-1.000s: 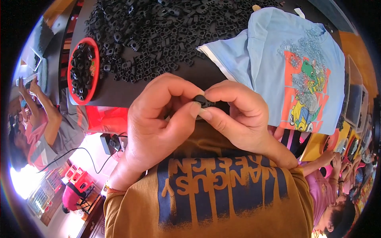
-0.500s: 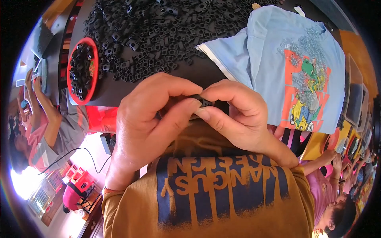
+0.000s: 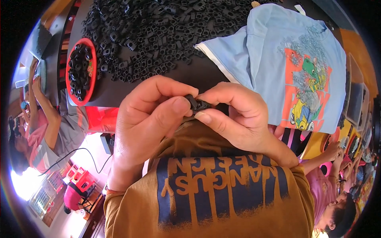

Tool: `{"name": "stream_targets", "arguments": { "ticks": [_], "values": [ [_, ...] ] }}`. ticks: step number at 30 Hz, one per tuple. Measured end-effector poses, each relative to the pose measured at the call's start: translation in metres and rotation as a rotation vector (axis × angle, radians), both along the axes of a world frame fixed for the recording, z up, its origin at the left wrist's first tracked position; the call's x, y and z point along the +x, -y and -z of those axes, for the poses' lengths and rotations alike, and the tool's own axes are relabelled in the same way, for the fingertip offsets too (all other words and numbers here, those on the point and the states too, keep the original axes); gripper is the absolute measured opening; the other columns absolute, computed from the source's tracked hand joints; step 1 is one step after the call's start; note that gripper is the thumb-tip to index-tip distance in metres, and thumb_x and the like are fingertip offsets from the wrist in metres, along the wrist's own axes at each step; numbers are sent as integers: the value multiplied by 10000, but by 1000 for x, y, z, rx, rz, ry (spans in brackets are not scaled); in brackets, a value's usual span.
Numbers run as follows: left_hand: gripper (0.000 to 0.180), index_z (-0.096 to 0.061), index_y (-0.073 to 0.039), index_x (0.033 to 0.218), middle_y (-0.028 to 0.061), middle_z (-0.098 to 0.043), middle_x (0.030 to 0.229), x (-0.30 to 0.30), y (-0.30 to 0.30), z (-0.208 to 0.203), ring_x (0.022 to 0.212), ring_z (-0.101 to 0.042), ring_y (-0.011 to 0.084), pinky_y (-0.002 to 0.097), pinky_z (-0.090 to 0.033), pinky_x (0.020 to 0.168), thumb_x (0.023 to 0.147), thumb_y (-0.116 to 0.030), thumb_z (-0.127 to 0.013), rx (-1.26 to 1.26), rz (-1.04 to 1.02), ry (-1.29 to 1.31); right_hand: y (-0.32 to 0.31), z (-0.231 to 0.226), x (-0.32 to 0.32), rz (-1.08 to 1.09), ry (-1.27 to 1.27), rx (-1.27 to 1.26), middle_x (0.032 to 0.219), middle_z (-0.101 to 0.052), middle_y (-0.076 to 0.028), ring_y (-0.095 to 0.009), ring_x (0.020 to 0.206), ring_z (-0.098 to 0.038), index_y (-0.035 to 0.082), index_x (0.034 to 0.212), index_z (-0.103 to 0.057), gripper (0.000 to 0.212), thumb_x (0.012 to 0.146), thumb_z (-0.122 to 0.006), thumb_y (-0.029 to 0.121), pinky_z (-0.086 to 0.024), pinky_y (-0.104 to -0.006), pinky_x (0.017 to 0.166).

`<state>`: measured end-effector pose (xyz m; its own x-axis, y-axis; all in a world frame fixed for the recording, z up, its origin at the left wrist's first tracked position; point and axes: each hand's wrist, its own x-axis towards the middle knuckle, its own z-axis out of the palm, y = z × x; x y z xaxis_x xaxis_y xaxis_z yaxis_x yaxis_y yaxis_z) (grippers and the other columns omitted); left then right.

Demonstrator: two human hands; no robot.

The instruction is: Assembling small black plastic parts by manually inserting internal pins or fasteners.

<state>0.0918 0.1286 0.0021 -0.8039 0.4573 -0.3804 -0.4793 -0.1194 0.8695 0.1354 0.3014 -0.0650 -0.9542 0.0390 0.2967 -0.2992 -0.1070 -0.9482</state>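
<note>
A small black moulded-plastic piece (image 3: 193, 102), chunky and angular with a faint sheen, sits between the left grip (image 3: 145, 115) and the right grip (image 3: 242, 115). Both are bare-handed pinches, thumb toward fingertip, closed on it from either side. Whether it is one part or two set together cannot be told; a tiny bright glint shows near its middle.

Beyond the grips spreads a dense heap of black plastic parts (image 3: 158, 37), blocky with rounded holes, thinning to scattered single ones on its near side. Left of the grips, a smooth-rimmed red dish (image 3: 81, 102) is piled with more black parts. To their right lies a soft, creased light-blue T-shirt (image 3: 266, 51), pale-edged at the sleeve and printed in orange, green and yellow; tiny greyish, glassy-looking bits (image 3: 309, 39), too fine to make out, are strewn across it.

All these rest on a dark, smooth surface (image 3: 194, 73). Nearer than the grips is the wearer's mustard-brown shirt (image 3: 234, 218) with navy print. Lower left of them are a thin black cable (image 3: 81, 149) and red plastic seating (image 3: 82, 181); far right, clear plastic boxes (image 3: 355, 95) and a person in pink (image 3: 322, 194).
</note>
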Motion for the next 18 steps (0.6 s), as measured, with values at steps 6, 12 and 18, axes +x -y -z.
{"name": "stream_targets", "arguments": {
  "ticks": [6,12,18],
  "values": [
    [143,-610,36,1069,27,-651,891,-1,5,-2,687,-509,3,142,-393,569,947,-37,-593,-78,45,-68,-10,-4,0,-138,17,38,895,-678,-106,-184,770,-640,-18,1012,-643,193,830,-708,-9,-471,-283,688],
    [106,-610,26,1036,15,-641,922,-1,1,-7,816,-556,32,176,-453,709,945,-27,-593,-86,89,-106,-14,-5,2,-189,45,59,941,-685,-126,-180,827,-649,-46,1040,-640,212,836,-695,-42,-491,-274,741],
    [92,-618,19,987,51,-631,842,-6,1,-10,752,-589,101,232,-462,663,897,0,-616,-477,242,-508,-13,-4,3,-165,22,88,925,-689,-125,-186,808,-651,-43,1024,-648,202,829,-699,-43,-491,-274,734]
  ]
}}
